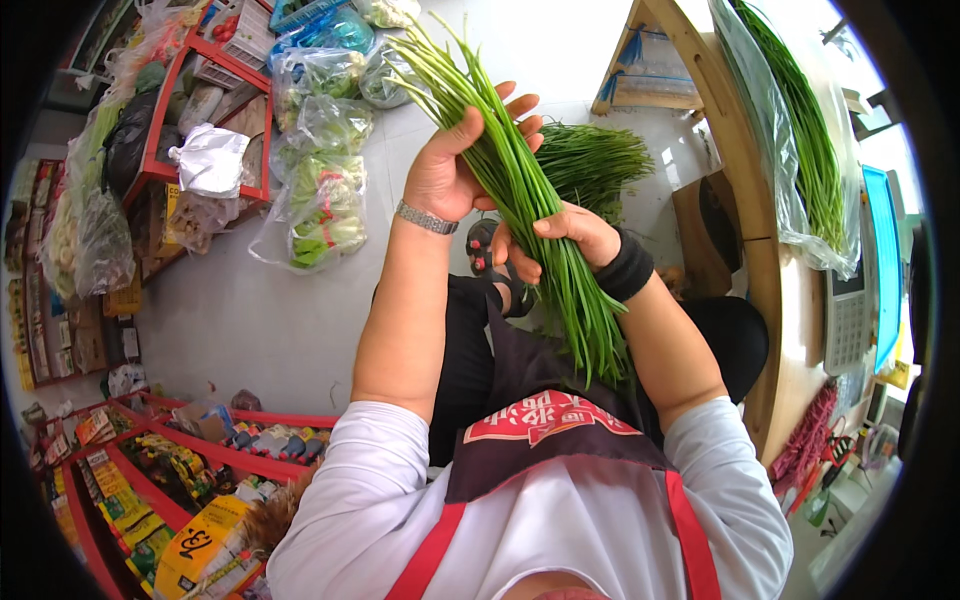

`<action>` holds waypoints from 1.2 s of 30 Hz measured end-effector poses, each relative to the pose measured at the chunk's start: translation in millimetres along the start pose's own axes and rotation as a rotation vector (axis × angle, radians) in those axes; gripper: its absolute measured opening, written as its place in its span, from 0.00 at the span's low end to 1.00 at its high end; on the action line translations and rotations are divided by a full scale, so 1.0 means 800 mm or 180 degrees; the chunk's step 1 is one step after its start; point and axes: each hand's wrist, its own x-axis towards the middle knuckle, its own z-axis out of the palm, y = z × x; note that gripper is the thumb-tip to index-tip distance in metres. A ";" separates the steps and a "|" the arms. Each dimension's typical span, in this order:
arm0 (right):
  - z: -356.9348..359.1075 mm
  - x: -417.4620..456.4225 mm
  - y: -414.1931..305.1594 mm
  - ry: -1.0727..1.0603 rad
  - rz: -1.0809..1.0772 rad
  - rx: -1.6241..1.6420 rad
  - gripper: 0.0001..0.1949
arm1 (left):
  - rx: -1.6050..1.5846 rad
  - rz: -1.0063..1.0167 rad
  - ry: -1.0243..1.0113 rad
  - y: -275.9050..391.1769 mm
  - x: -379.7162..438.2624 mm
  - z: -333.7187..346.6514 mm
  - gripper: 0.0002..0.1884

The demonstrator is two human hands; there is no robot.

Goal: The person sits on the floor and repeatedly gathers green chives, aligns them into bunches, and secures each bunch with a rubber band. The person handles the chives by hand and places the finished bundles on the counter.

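Observation:
A long bunch of green garlic chives (517,180) lies slanting across both hands, its pale stem ends at the upper left and its leaf tips hanging over the apron. My left hand (457,154), with a metal watch band at the wrist, cradles the upper part, thumb on one side and fingers spread on the other. Lower down, my right hand (566,236), with a black wristband, is wrapped around the bunch, thumb over the leaves. Beyond the hands, a large pile of similar greens (592,161) rests on the floor.
Bagged leafy vegetables (326,210) lie on the floor at the left, beside a red metal rack (265,142). A wooden table (757,225) at the right bears more chives in plastic (814,135) and a scale (847,322). Red shelves (277,466) with packaged goods stand at the lower left.

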 end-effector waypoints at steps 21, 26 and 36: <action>0.009 0.004 -0.070 0.2530 -0.1907 -0.2356 0.15 | -0.0013 -0.0303 -0.0025 -0.018 0.001 0.002 0.31; 0.031 0.026 -0.096 0.2553 -0.1824 -0.4041 0.14 | 0.0368 -0.0516 -0.0084 -0.018 -0.002 0.005 0.29; 0.026 0.027 -0.096 0.2910 -0.1866 -0.4564 0.09 | 0.0438 -0.0585 0.0049 -0.011 -0.003 0.008 0.27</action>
